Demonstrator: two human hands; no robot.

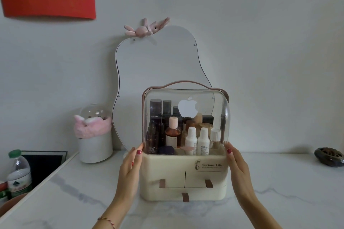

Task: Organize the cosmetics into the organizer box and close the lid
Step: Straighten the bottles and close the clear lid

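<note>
One marble bench [279, 182] carried everything, with open surface to the right as far as a dark dish [329, 156] and bare room in front. The cream organizer box [183, 176] stood centred before a wavy mirror [158, 65], its clear lid [186, 102] down over upright cosmetics bottles [197, 140]. Both hands, left [131, 165] and right [237, 163], pressed flat-fingered against the box's side edges, gripping nothing.

The cream organizer box [183, 176] stands upright on the desk [74, 201] — clear lid [186, 102] closed over upright cosmetics [190, 140].
</note>
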